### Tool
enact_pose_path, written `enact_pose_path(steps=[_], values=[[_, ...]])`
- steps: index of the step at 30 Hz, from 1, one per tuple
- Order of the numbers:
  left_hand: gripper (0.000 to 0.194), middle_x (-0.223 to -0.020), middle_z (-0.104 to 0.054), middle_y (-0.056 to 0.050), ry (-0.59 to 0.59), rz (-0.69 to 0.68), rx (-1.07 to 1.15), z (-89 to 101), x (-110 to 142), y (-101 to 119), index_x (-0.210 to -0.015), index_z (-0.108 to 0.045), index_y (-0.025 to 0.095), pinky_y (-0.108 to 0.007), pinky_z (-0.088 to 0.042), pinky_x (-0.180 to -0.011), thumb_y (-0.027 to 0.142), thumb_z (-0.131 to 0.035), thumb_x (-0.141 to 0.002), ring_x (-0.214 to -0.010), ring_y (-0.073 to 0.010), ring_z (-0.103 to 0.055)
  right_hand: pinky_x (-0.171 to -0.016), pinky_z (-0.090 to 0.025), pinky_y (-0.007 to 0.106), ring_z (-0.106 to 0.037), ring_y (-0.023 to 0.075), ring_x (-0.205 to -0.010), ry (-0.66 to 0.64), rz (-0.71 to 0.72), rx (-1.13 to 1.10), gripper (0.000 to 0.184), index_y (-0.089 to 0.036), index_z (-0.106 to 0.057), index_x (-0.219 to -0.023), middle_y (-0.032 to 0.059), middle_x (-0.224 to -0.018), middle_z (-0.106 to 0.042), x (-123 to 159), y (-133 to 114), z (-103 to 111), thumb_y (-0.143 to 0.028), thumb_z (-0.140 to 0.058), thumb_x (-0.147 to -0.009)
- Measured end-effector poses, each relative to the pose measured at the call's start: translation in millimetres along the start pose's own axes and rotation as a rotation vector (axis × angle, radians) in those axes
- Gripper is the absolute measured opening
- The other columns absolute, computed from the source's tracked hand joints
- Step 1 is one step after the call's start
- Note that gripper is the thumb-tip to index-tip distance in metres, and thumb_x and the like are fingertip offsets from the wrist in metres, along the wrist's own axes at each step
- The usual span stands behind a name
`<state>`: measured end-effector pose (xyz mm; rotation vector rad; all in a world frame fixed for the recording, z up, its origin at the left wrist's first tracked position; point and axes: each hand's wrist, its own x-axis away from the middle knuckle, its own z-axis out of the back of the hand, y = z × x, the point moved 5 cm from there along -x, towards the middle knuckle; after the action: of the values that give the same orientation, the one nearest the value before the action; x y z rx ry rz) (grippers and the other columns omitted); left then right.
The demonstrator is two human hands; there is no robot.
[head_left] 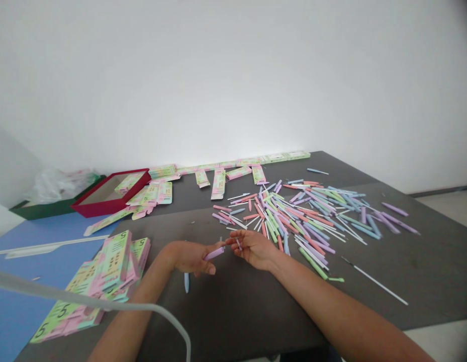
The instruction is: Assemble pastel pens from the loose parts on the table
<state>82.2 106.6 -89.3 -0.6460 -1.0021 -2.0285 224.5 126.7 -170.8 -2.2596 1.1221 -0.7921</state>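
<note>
Between the thumb and fingers of my left hand (193, 257) is a purple pen barrel (215, 253), its end pointing toward my other hand. My right hand (256, 249) has its fingertips pinched close to that end. A small pale purple pen part (239, 244) shows at those fingers; its exact shape is too small to tell. On the table just under my left wrist lies a light blue pen barrel (186, 282). Beyond my right hand spreads a big loose pile of pen barrels and white refills (289, 216) in purple, green, red and blue.
Stacks of printed pen boxes (116, 261) stand on the left by a blue mat (14, 281). A red tray (110, 193) and a plastic bag (65, 183) are farther back. More boxes line the wall. A white cable (143, 305) crosses the lower left. One refill (380, 284) lies right.
</note>
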Motion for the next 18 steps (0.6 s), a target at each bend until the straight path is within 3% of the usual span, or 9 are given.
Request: enact_pose_path(steps=[4, 7, 13, 18], values=[[0.042, -0.073, -0.064, -0.001, -0.015, -0.012, 0.017, 0.9, -1.1, -0.7, -0.116, -0.053, 0.016, -0.027, -0.048, -0.066, 0.045, -0.048, -0.087, -0.067, -0.018, -0.061, -0.053, -0.049, 0.02, -0.059, 0.0095, -0.058, 0.054, -0.017, -0.068, 0.03, -0.01, -0.058, -0.088, 0.0077, -0.078, -0.067, 0.6, -0.9, 3.9, 0.005, -0.049, -0.063], [0.046, -0.076, -0.065, -0.002, -0.029, -0.015, 0.039, -0.4, -2.2, -3.6, -0.121, -0.05, 0.015, -0.027, -0.049, -0.066, 0.044, -0.048, -0.087, -0.068, -0.0178, -0.062, -0.058, -0.052, 0.021, -0.062, 0.011, -0.064, 0.029, -0.026, -0.107, 0.04, -0.008, -0.058, -0.091, 0.0085, -0.081, -0.066, 0.5, -1.9, 4.3, 0.009, -0.043, -0.058], [0.075, -0.087, -0.069, -0.006, -0.025, 0.008, 0.093, -3.2, -2.1, -7.0, -0.145, -0.016, 0.011, -0.029, -0.051, -0.067, 0.043, -0.051, -0.085, -0.076, -0.021, -0.066, -0.061, -0.053, 0.018, -0.063, 0.0102, -0.066, 0.018, -0.018, -0.127, 0.043, -0.007, -0.059, -0.093, 0.0082, -0.081, -0.065, 2.8, -4.4, 2.8, 0.01, -0.043, -0.057], [0.077, -0.086, -0.07, -0.008, -0.048, 0.022, 0.064, -6.2, -4.2, -8.5, -0.146, -0.013, 0.012, -0.031, -0.052, -0.069, 0.041, -0.052, -0.086, -0.077, -0.0228, -0.068, -0.066, -0.054, 0.02, -0.064, 0.0115, -0.069, 0.053, 0.007, -0.14, 0.045, -0.007, -0.059, -0.094, 0.0092, -0.082, -0.066, 1.8, -3.6, 7.8, 0.009, -0.042, -0.056]])
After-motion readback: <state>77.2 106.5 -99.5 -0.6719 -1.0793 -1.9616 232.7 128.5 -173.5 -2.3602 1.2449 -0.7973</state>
